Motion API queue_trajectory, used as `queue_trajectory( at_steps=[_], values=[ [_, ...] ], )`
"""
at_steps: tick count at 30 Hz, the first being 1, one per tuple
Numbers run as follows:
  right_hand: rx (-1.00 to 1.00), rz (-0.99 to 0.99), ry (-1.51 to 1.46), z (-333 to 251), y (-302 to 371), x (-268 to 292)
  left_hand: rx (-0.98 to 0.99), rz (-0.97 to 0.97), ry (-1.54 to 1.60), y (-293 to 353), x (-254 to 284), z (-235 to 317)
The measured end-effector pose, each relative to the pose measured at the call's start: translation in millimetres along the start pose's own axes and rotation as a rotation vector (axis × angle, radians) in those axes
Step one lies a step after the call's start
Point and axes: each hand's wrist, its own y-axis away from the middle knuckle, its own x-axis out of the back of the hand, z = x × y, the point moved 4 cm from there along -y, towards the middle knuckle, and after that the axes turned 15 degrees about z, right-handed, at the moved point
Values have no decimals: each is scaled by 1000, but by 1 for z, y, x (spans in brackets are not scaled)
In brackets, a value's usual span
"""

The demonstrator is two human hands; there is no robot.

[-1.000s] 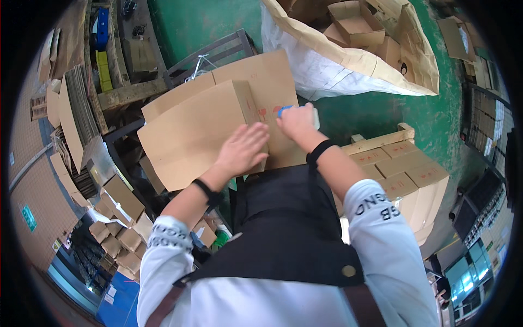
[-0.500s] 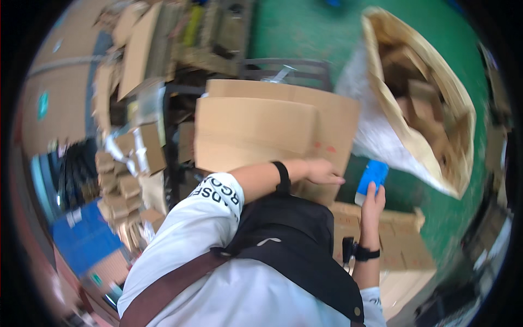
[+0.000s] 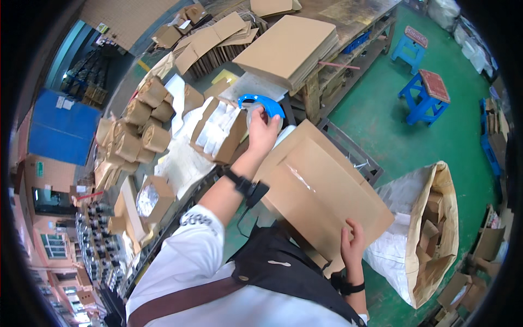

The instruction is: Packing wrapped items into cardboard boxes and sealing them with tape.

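From the head camera we look over a green floor [image 3: 376,103], with a wooden counter [image 3: 348,12] toward 1 o'clock carrying a stack of flat cardboard [image 3: 286,46], blue stools [image 3: 432,99] near 2 o'clock and a white sack [image 3: 397,240] of cardboard pieces at 4. Brown paper rolls [image 3: 128,146] are heaped at 10 o'clock.

Our brown carton [image 3: 332,191] lies near the centre, toward 4 o'clock; its long axis runs from about 11 to 5. The tape dispenser [image 3: 267,102] is at 12 o'clock, near the carton's 11 o'clock end, its arch stretching roughly from 9 to 3.

The carton is plain, with a shiny strip of clear tape [image 3: 301,180] on its upper face; the dispenser shows a bright blue, curved body.

Our left hand [image 3: 262,133] has its fingers gripping the dispenser. Our right hand's [image 3: 353,244] fingers are released, loosely curled at the carton's 5 o'clock end; we cannot tell whether they touch it.
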Motion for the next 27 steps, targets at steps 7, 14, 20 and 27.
queue_trajectory(
  at_steps=[7, 14, 20, 27],
  values=[
    [-367, 135, 151, 37, 41, -21, -127, -55, -1203, -116, -28, -67],
    [-1061, 751, -262, 186, 101, 4, -469, -379, -448, -41, -44, -53],
    [-839, 442, -553, 227, 84, -51, 1419, -587, -7, 14, -15, -294],
    [-1045, 616, -1038, 178, 101, -81, 1288, -1291, -423, 152, -69, -342]
  ],
)
